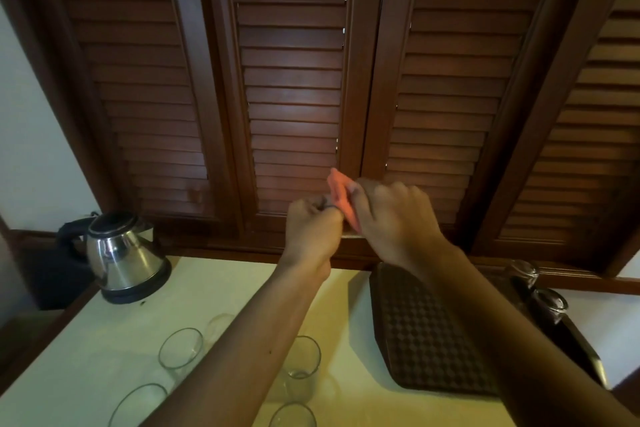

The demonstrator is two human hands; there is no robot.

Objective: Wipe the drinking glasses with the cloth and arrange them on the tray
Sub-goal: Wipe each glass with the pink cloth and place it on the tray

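Head view: soft orange cloth (341, 198) raised before brown slatted shutters (294, 80), pinched between curled left hand (313, 230) and right hand (398, 218). Clear round glasses (180, 348) upright on pale tabletop (225, 288), left of dark woven tray (426, 333). Shiny steel kettle (121, 256) far-left.

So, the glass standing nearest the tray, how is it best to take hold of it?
Grip the glass around its side wall, about halfway up, coming from the right. It stands upright with its mouth open, the left forearm crosses its left side, and bare table lies between it and the tray.
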